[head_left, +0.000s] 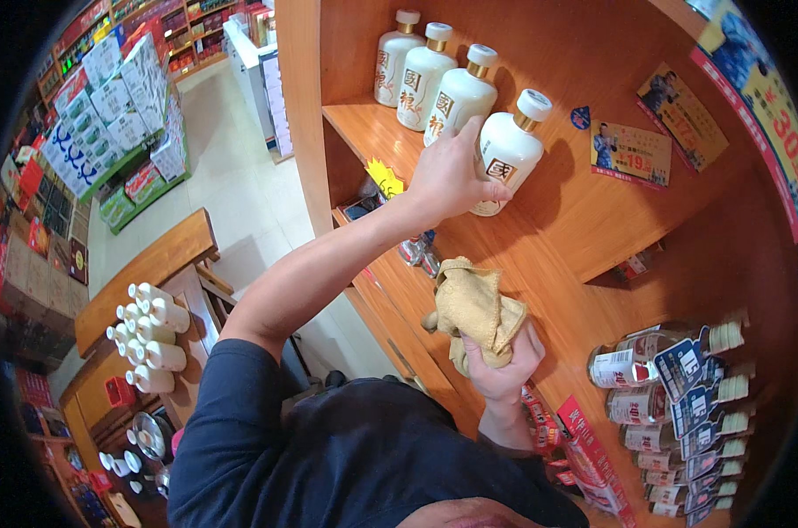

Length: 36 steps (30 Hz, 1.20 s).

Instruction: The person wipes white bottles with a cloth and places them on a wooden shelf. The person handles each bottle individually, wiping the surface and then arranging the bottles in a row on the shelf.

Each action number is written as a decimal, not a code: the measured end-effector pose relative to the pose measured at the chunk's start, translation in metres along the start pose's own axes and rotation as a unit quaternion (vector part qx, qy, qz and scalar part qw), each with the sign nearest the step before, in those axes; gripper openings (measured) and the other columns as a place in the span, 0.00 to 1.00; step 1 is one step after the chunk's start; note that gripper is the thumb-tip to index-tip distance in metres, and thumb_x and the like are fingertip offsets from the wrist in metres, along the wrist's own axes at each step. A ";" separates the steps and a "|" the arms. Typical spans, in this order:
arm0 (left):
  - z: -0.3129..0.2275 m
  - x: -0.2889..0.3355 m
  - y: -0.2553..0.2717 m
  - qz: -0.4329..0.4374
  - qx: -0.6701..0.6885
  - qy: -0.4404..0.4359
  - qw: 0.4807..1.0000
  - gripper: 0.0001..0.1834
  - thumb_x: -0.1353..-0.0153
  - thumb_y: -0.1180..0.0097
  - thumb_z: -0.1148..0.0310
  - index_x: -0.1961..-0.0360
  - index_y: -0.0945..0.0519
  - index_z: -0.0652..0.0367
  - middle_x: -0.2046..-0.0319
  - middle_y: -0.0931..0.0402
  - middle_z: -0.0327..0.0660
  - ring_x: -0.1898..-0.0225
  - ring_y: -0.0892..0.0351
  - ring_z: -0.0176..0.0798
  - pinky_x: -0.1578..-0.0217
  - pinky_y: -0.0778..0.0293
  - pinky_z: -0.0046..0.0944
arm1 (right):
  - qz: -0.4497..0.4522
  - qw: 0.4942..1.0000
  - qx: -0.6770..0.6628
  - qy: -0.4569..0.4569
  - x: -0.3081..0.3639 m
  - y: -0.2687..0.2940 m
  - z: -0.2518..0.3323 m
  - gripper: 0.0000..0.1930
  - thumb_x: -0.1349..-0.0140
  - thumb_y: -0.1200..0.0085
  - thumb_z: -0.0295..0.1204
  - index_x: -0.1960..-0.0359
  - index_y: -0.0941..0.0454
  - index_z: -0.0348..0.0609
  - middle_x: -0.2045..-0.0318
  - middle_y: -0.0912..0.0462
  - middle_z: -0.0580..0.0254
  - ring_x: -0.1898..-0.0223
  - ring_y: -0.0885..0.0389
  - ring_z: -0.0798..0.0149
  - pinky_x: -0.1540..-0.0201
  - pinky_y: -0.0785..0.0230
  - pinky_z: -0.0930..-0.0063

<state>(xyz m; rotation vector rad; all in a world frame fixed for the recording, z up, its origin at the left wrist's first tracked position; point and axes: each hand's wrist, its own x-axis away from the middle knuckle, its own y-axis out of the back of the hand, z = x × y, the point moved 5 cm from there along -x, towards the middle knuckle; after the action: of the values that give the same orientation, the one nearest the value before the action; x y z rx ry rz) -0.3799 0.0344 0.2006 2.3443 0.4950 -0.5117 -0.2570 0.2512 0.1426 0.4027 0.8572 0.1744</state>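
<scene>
My left hand (452, 172) is raised to the wooden shelf (377, 132) and grips a white ceramic bottle (510, 150) with a white cap and gold neck, the rightmost of a row. Three more white bottles (425, 70) stand to its left on the same shelf. My right hand (505, 361) is lower, closed around a crumpled tan cloth (475, 308) held in front of the shelf below.
Clear glass bottles with blue tags (672, 387) lie in rows at the lower right. Price cards (630, 151) hang on the shelf back. A wooden table (157, 264) with white bottles (148, 339) stands at the left, and stacked boxes (108, 106) beyond on the tiled floor.
</scene>
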 end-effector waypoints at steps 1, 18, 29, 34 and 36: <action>0.002 0.001 0.001 -0.009 0.025 0.006 1.000 0.54 0.62 0.18 0.52 0.35 0.32 0.61 0.50 0.22 0.56 0.46 0.22 0.59 0.46 0.24 0.51 | 0.005 1.000 0.006 0.000 0.000 -0.001 0.000 0.23 0.53 0.26 0.31 0.56 0.17 0.35 0.57 0.15 0.46 0.58 0.14 0.44 0.56 0.21 0.58; 0.020 -0.008 -0.005 -0.120 0.000 -0.023 0.993 0.38 0.55 0.22 0.62 0.43 0.27 0.59 0.50 0.25 0.53 0.50 0.21 0.59 0.49 0.23 0.52 | 0.038 0.999 0.023 0.015 0.000 -0.006 0.002 0.20 0.54 0.27 0.27 0.57 0.16 0.34 0.59 0.15 0.46 0.60 0.14 0.45 0.58 0.21 0.59; 0.008 0.096 0.009 -0.223 0.158 -0.146 0.951 0.22 0.45 0.29 0.70 0.49 0.21 0.62 0.54 0.22 0.52 0.51 0.20 0.57 0.51 0.23 0.46 | 0.036 0.995 0.086 0.038 0.001 -0.014 0.006 0.19 0.50 0.28 0.28 0.56 0.16 0.33 0.61 0.15 0.47 0.62 0.14 0.48 0.58 0.23 0.61; 0.089 0.227 -0.002 -0.244 0.229 0.024 0.942 0.14 0.43 0.33 0.75 0.55 0.19 0.63 0.62 0.19 0.46 0.63 0.17 0.42 0.62 0.21 0.38 | 0.091 0.995 -0.012 0.030 0.012 -0.024 0.007 0.25 0.49 0.29 0.35 0.53 0.19 0.30 0.58 0.14 0.47 0.58 0.13 0.51 0.55 0.21 0.61; 0.138 0.276 -0.014 -0.192 0.219 0.157 0.944 0.13 0.41 0.35 0.76 0.55 0.19 0.65 0.64 0.19 0.44 0.64 0.18 0.37 0.64 0.22 0.34 | 0.130 0.982 -0.126 0.050 0.022 -0.045 0.010 0.28 0.47 0.29 0.39 0.52 0.20 0.28 0.56 0.14 0.48 0.56 0.13 0.54 0.53 0.21 0.62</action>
<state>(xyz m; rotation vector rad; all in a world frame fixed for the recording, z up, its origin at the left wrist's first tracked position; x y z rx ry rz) -0.1822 0.0074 -0.0356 2.7871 1.0991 -0.4579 -0.2352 0.2143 0.1145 0.2678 0.8665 0.5431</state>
